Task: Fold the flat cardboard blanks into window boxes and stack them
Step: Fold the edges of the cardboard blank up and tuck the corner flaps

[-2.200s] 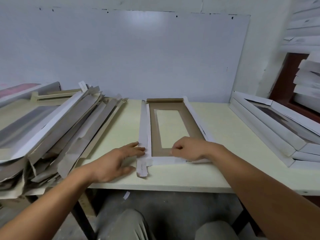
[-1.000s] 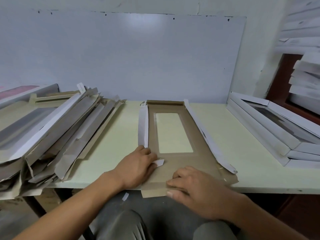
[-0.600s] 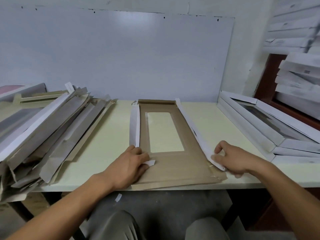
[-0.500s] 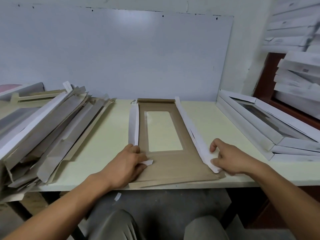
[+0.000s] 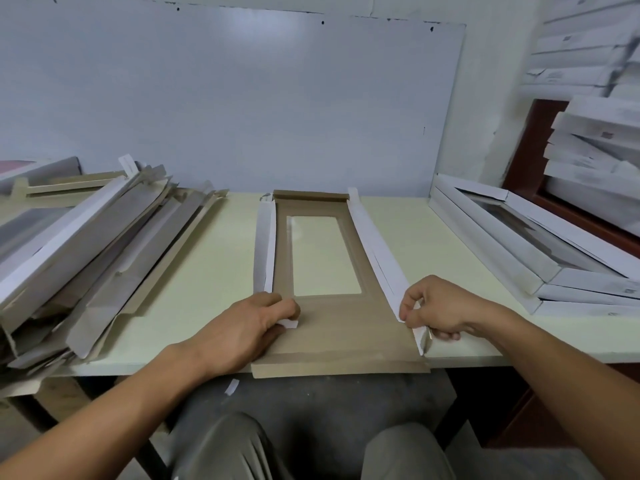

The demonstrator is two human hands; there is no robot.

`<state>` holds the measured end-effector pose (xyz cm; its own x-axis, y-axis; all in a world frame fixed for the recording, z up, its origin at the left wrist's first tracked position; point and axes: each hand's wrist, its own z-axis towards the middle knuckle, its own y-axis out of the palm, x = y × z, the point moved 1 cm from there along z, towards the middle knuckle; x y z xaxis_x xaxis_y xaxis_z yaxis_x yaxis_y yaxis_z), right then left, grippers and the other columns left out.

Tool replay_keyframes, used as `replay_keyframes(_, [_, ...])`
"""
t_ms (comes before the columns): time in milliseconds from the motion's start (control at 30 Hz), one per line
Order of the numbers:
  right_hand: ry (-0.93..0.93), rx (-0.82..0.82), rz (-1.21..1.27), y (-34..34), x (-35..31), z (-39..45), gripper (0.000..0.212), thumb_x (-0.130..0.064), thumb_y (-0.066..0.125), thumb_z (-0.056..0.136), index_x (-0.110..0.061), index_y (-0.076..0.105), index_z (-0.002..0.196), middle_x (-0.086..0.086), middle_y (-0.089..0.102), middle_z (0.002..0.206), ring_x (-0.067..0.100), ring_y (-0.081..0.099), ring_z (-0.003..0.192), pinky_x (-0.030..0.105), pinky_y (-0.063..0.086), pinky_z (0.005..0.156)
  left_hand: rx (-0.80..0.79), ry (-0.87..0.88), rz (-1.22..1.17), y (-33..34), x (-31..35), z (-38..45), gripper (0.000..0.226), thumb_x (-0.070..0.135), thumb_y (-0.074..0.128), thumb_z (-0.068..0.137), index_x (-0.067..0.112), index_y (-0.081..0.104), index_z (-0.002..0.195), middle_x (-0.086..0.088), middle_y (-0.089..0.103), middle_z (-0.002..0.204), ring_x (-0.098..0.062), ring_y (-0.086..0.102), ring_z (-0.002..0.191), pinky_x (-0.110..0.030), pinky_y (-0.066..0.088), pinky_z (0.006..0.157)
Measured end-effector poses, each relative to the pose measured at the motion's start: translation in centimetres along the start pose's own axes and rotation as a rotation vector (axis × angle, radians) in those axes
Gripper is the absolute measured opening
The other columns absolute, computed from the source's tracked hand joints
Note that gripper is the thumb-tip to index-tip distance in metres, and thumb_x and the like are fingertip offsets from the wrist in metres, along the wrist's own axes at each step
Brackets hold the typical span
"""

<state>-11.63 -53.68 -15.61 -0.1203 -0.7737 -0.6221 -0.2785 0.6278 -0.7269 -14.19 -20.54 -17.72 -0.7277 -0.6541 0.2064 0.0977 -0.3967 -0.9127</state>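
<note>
A brown cardboard blank [image 5: 332, 323] with a rectangular window lies brown side up in the middle of the table, its near edge hanging over the table's front edge. Its two long white side flaps are raised. My left hand [image 5: 242, 330] rests on the near end of the left flap [image 5: 265, 244], fingers bent over a small white tab. My right hand [image 5: 440, 310] pinches the near end of the right flap [image 5: 377, 247] between thumb and fingers and holds it upright.
A loose heap of flat blanks [image 5: 93, 244] fills the table's left side. Folded white window boxes [image 5: 540, 247] are stacked at the right, with more boxes [image 5: 595, 143] piled behind them. A white board stands along the back of the pale table [image 5: 214, 271].
The blank has slid toward me, past the table's front edge. My right hand moved from the near edge to the right flap and raised it. My left hand stayed at the left flap's near end.
</note>
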Motion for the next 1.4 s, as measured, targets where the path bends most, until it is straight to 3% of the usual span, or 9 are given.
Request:
replay_keyframes(200, [0.041,-0.255,0.322,-1.0,-0.4,0.5,0.027,-0.020,0.068,0.091,0.006,0.068,0.101,0.027,0.071,0.082,0.029,0.068,0.059,0.028,0.053,0.047,-0.005,-0.020,0.015,-0.1,-0.4,-0.6,0.017,0.023,0.047,0.101,0.033,0.042,0.112,0.004,0.052,0.094,-0.013,0.046,0.081,-0.029,0.046,0.069])
replay_keyframes(333, [-0.020,-0.468,0.385,-2.2,0.5,0.4,0.044,-0.008,0.077,0.081,0.004,0.060,0.121,0.029,0.070,0.105,0.035,0.072,0.088,0.033,0.060,0.065,-0.052,0.019,0.051,-0.8,-0.7,-0.3,0.024,0.017,0.047,0.098,0.033,0.035,0.086,0.007,0.042,0.078,-0.011,0.041,0.072,-0.030,0.044,0.061])
replay_keyframes(467, [-0.146,-0.250,0.086,-1.0,0.4,0.5,0.010,-0.019,0.069,0.092,-0.009,0.069,0.091,0.011,0.072,0.073,0.017,0.063,0.056,0.023,0.043,0.048,-0.118,-0.017,-0.019,-1.4,-0.8,-0.1,0.010,0.031,0.056,0.098,0.021,0.059,0.099,0.013,0.054,0.090,-0.010,0.053,0.085,-0.028,0.047,0.078])
replay_keyframes(633, [-0.346,0.131,-0.374,0.0,0.3,0.2,0.008,-0.044,0.069,0.088,-0.041,0.073,0.081,-0.012,0.051,0.073,0.006,0.049,0.063,0.025,0.041,0.061,-0.406,-0.129,-0.003,-2.5,0.2,-0.3,0.079,0.087,0.052,0.070,0.032,0.048,0.126,0.015,0.051,0.116,0.000,0.047,0.107,-0.019,0.043,0.094])
replay_keyframes(833, [-0.570,0.221,-0.402,1.1,0.4,-0.5,0.021,-0.023,0.075,0.087,-0.032,0.076,0.106,-0.022,0.052,0.095,-0.003,0.053,0.088,0.009,0.038,0.073,-0.279,0.028,0.053,-2.2,1.6,-0.2,0.024,0.032,0.047,0.101,0.016,0.058,0.116,0.003,0.057,0.117,-0.014,0.045,0.114,-0.026,0.039,0.097])
replay_keyframes(967, [-0.485,0.194,-0.133,-0.1,-0.1,-0.6,0.027,-0.014,0.085,0.075,-0.037,0.072,0.074,-0.014,0.068,0.072,-0.001,0.058,0.063,0.009,0.042,0.061,-0.120,-0.012,-0.064,-2.6,1.5,0.3,0.009,0.026,0.052,0.099,0.021,0.057,0.093,0.003,0.042,0.104,-0.008,0.041,0.094,-0.017,0.036,0.085])
replay_keyframes(1167, [-0.462,-0.003,-0.019,-1.6,-0.7,-0.3,0.019,-0.013,0.079,0.083,-0.026,0.076,0.068,-0.006,0.074,0.073,0.005,0.064,0.066,0.014,0.048,0.065,-0.092,-0.255,-0.323,-3.1,0.0,1.4,0.032,0.028,0.060,0.097,0.019,0.048,0.069,0.008,0.042,0.065,-0.010,0.039,0.059,-0.023,0.034,0.059])
replay_keyframes(1300, [-0.365,-0.085,0.118,-1.9,-0.6,-0.3,0.060,-0.056,0.061,0.087,-0.001,0.067,0.065,-0.002,0.065,0.066,0.015,0.058,0.061,0.018,0.047,0.070,-0.147,-0.332,-0.474,-3.2,-0.6,2.0,0.037,0.026,0.060,0.097,0.018,0.044,0.065,0.011,0.037,0.059,-0.008,0.034,0.055,-0.020,0.029,0.054])
replay_keyframes(1400, [-0.340,-0.169,0.193,-2.0,-0.5,-0.6,0.055,-0.054,0.060,0.088,-0.002,0.072,0.073,-0.001,0.073,0.080,0.015,0.070,0.075,0.022,0.055,0.074,-0.155,-0.452,-0.512,-2.8,-1.0,2.5,0.039,0.028,0.058,0.098,0.018,0.042,0.064,0.011,0.035,0.057,-0.009,0.032,0.054,-0.023,0.029,0.056])
